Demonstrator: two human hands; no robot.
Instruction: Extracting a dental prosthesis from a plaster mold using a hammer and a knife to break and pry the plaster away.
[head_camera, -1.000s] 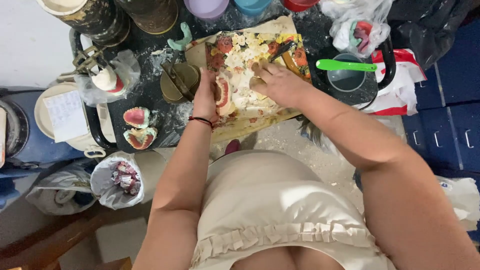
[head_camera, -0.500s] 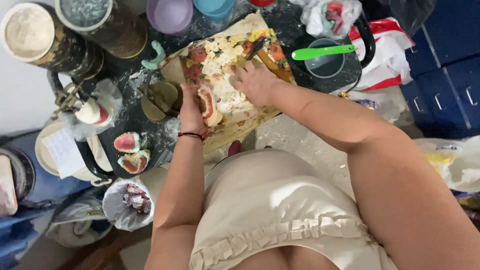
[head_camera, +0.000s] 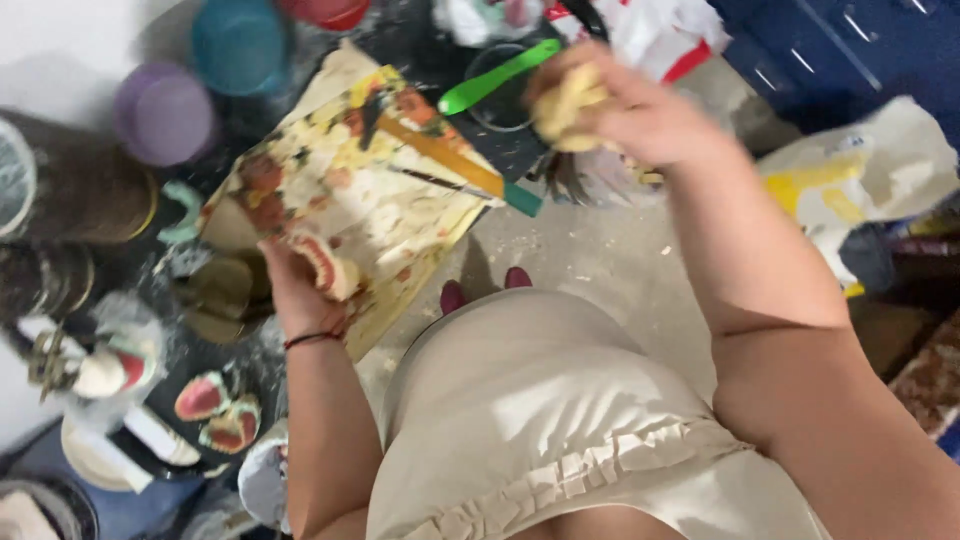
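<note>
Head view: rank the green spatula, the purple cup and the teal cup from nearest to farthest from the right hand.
From the right hand, raised at upper right:
1. Green spatula, just left of the hand, over a dark bowl.
2. Teal cup, top edge, left of the board.
3. Purple cup, farthest left, beside the dark tins.

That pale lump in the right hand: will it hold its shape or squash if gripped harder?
The pale lump looks soft: the right hand wraps it and its surface seems dented, so it probably squashes. It is blurred, so stickiness is unclear. Likely light, held high in one hand.

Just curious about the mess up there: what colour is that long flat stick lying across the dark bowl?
Bright green. The stick shows best in the head view, beside the raised right hand.
</note>
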